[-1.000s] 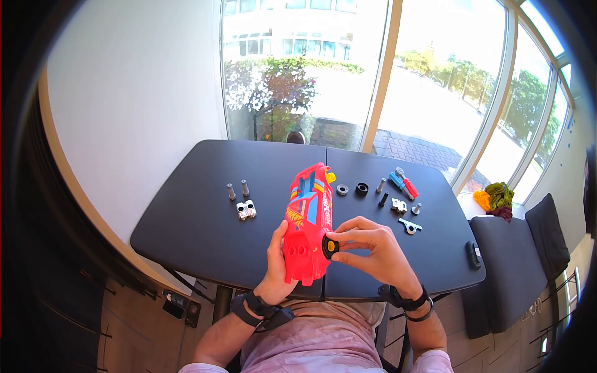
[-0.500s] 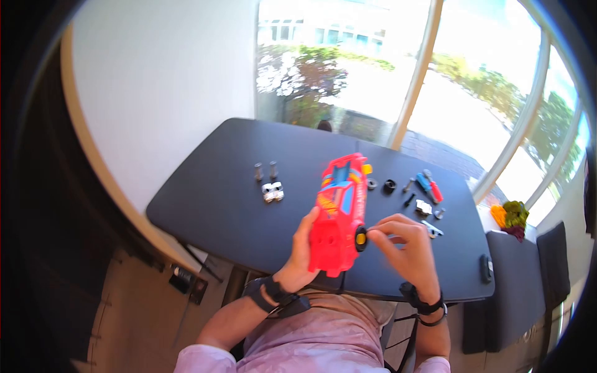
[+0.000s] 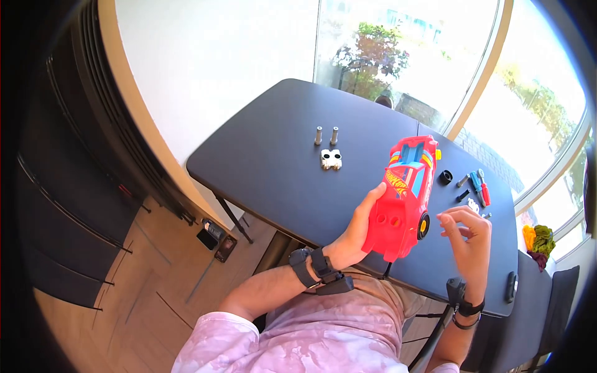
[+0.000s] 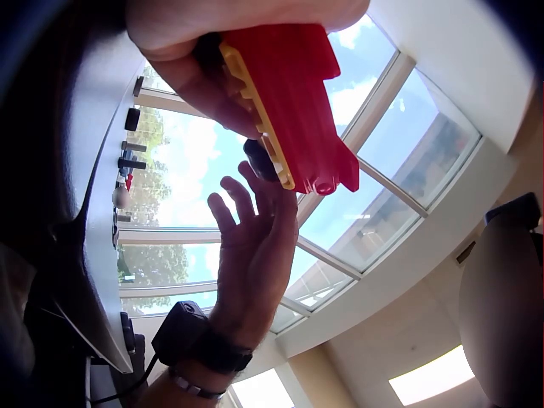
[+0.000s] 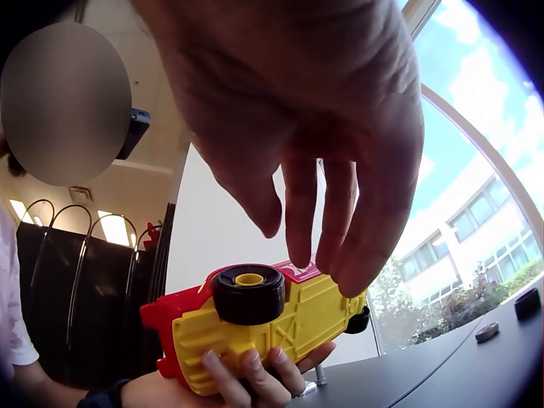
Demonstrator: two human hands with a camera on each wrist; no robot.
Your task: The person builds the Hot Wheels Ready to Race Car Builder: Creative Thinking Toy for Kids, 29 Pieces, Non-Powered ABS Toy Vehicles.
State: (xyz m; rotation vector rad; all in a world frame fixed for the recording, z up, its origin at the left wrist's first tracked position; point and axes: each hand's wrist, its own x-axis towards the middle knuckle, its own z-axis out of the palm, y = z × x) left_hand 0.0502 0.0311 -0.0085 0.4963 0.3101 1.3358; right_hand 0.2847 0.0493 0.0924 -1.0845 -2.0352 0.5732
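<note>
In the head view, my left hand (image 3: 356, 235) grips a red plastic toy car (image 3: 398, 211) over the table, its rear end toward me. Yellow plastic forms the car's underside (image 5: 310, 319), where the left fingertips press in the right wrist view. A black rear wheel (image 3: 424, 226) with a yellow hub sits on the car's right side. My right hand (image 3: 467, 239) hovers just beside that wheel, fingers loosely bent and holding nothing. Another black wheel (image 5: 358, 320) shows at the car's far end in the right wrist view.
On the black table (image 3: 273, 149), two grey pegs (image 3: 319, 135) stand behind a silver engine-like part (image 3: 331, 159). To the right lie a black ring (image 3: 446, 177), a blue tool (image 3: 476, 183), a red-handled tool (image 3: 485, 196) and small pegs. A black case (image 3: 511, 287) lies near the right edge.
The right hand has let go of the rear wheel and drawn off to the right. The left hand still holds the car. The head view has swung left, shifting the scene rightward.
</note>
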